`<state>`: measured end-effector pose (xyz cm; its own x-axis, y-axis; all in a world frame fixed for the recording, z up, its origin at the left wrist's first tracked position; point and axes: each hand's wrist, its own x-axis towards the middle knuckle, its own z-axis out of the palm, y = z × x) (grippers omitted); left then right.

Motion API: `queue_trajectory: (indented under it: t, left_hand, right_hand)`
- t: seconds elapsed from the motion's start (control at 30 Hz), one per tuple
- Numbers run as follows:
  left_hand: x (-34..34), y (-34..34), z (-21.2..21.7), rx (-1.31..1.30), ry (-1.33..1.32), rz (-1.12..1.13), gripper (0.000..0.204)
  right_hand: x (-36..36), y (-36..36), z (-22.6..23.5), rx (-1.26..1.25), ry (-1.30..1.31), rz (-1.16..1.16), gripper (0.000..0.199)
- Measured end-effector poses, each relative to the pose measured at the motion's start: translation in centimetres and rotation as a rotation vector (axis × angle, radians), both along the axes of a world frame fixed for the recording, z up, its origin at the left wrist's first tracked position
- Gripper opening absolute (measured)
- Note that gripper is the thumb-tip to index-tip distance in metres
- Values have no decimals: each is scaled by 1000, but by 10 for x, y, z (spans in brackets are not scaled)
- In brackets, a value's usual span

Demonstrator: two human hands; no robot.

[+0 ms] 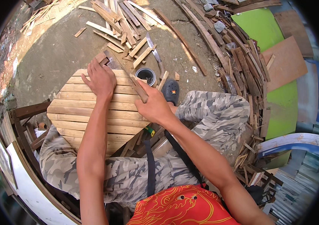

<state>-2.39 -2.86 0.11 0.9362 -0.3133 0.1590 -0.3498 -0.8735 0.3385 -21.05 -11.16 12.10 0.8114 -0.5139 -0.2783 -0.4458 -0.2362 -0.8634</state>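
Your left hand [100, 79] lies flat, fingers spread, on the slat panel [92, 112] across your lap. Right hand [155, 107] is clenched on the hammer [124, 71] handle (head at the panel's far edge, beside the tin [145, 75]).

Knife [155, 52], round tin [145, 75], black shoe [171, 91], possibly green boards [258, 22].

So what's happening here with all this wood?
A seated person presses the left hand flat on a slatted wooden panel resting across their lap. The right hand grips a hammer handle whose head sits at the panel's far edge. A small round tin and a big knife lie on the ground beyond.
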Motion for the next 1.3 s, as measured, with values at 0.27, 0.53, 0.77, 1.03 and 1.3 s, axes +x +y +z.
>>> queue_trajectory:
  t: [0.27, 0.53, 0.77, 1.03, 1.3]
  left_hand:
    - [-4, -2, 0, 6, 2, 9, 55]
    - [-2, 0, 7, 7, 18, 11, 56]
    - [-6, -2, 3, -11, 19, 7, 56]
    - [-3, -2, 3, 9, 16, 22, 57]
    - [-4, -2, -1, 8, 50, 16, 57]
  right_hand:
    - [-153, 20, 115, 30, 71, 51, 68]
    - [50, -16, -44, 67, 44, 9, 64]
    - [-151, 25, 109, 103, 148, 36, 68]
    - [50, -30, -23, 60, 162, 68, 56]
    - [-156, 28, 77, -16, -50, -5, 69]
